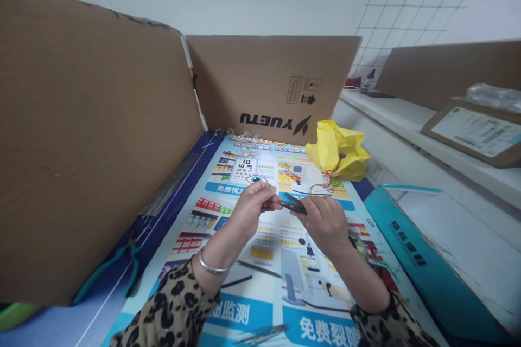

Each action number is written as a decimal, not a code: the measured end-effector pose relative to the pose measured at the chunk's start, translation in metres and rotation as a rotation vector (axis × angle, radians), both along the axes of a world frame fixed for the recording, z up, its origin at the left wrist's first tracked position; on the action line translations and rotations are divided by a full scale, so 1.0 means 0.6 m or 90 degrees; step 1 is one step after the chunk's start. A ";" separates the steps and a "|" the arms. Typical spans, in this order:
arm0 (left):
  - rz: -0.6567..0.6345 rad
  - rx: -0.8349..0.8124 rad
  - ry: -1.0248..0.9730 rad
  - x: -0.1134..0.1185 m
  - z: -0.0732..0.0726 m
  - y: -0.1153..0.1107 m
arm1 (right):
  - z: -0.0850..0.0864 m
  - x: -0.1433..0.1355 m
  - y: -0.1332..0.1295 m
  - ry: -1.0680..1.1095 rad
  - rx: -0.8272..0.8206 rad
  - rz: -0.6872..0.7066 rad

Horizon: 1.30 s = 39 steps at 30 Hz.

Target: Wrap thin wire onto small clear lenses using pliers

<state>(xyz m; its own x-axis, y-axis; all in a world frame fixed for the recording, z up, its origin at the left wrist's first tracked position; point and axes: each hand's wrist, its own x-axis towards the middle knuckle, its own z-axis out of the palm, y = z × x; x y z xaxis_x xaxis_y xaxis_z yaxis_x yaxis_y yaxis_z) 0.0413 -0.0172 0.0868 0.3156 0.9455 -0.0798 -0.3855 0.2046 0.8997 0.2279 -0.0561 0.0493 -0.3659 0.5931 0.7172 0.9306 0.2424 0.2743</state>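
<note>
Your right fingers cover the handles of the dark tool [293, 204]; what your left fingers pinch is too small for you to identify. At the near edge, thin items [262, 334] blur, and the green object [18, 314] at left is cut off.

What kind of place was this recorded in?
Probably an improvised craft workspace: upright cardboard panels screen a poster-covered table, with teal-handled pliers to one side and a shelf holding a parcel.

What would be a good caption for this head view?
Two hands meet over a printed poster, with a crumpled yellow bag beyond.
</note>
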 end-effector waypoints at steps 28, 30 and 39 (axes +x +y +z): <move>-0.087 0.045 0.105 -0.004 0.001 0.002 | -0.001 0.021 0.001 0.028 -0.138 0.103; -0.078 0.129 0.163 -0.009 0.005 0.006 | 0.003 0.016 0.002 0.056 -0.220 0.119; -0.119 0.331 0.347 -0.029 0.014 0.011 | 0.014 0.012 0.004 0.207 -0.545 0.147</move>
